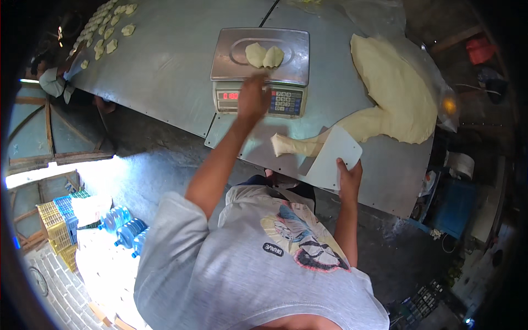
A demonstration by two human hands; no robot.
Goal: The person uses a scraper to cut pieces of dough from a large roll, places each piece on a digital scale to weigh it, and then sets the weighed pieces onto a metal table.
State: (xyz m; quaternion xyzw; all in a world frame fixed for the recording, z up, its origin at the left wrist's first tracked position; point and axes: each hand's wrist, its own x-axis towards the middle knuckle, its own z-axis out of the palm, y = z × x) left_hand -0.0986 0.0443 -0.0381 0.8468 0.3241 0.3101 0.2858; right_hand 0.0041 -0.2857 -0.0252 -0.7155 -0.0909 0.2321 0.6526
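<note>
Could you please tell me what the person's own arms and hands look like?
The left hand and right hand are bare and ungloved. Both forearms are uncovered below the short sleeves of a light grey shirt.

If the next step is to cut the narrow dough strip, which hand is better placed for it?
Right, probably: the right hand holds the white scraper at the dough strip, while the left hand is at the scale.

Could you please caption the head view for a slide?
Left hand at a scale bearing dough, right hand holding a flat white tool.
</note>
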